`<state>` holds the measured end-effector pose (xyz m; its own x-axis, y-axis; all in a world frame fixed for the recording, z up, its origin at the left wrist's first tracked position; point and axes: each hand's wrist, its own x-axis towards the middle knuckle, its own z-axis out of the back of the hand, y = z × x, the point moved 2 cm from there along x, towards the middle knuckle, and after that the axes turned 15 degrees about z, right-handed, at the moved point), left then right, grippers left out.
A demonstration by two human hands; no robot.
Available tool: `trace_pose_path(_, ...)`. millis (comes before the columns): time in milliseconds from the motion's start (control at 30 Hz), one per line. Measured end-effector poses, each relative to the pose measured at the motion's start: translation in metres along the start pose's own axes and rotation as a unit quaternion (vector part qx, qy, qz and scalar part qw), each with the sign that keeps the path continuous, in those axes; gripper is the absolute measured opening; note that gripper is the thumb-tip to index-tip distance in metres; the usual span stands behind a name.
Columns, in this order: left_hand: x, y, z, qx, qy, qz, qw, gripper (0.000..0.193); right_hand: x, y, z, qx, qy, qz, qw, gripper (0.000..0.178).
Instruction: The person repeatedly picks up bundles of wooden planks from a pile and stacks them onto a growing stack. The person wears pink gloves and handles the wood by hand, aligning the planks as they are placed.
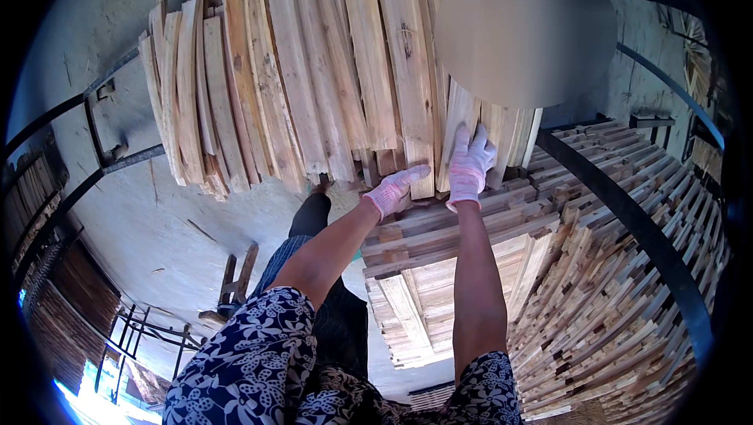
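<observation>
Many rough wooden planks lie side by side in a long row across the top of the view. My left hand (398, 189), in a white and pink knit glove, is closed at the near end of one wooden plank (416, 103). Its thumb side rests over that end, and the other fingers are mostly hidden. Just to the right, my right hand (471, 163), gloved the same way, lies on a neighbouring plank (460, 111) with its fingers stretched out and apart.
A stack of wood strips (463, 225) stands below my hands. A large pile of cut strips (620, 299) fills the right side. A dark curved metal bar (627, 225) crosses it. At left are a metal rail (47, 117) and a small wooden stand (238, 276). A blurred disc covers the upper right.
</observation>
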<state>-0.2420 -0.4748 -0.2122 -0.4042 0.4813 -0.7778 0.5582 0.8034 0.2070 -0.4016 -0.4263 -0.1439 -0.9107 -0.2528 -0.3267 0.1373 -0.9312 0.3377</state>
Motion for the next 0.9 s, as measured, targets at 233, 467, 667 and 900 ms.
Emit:
trace_pose_path(233, -0.022, 0.010, -0.008, -0.170, 0.175, 0.001, 0.970, 0.042, 0.004, -0.002, 0.007, 0.171, 0.075, -0.040, 0.981, 0.090)
trace_pose_path(467, -0.211, -0.025, 0.028, -0.064, -0.039, -0.033, 0.997, 0.056, -0.070, 0.069, 0.016, 0.555, 0.190, -0.178, 0.790, 0.084)
trace_pose_path(667, -0.244, -0.054, 0.091, -0.041, -0.149, -0.079, 0.985, 0.091, -0.054, 0.128, -0.053, 0.641, 0.165, -0.192, 0.725, 0.080)
trace_pose_path(900, -0.254, -0.086, 0.159, -0.053, -0.236, -0.234, 0.942, 0.111, -0.051, 0.111, -0.054, 0.675, 0.183, -0.176, 0.693, 0.088)
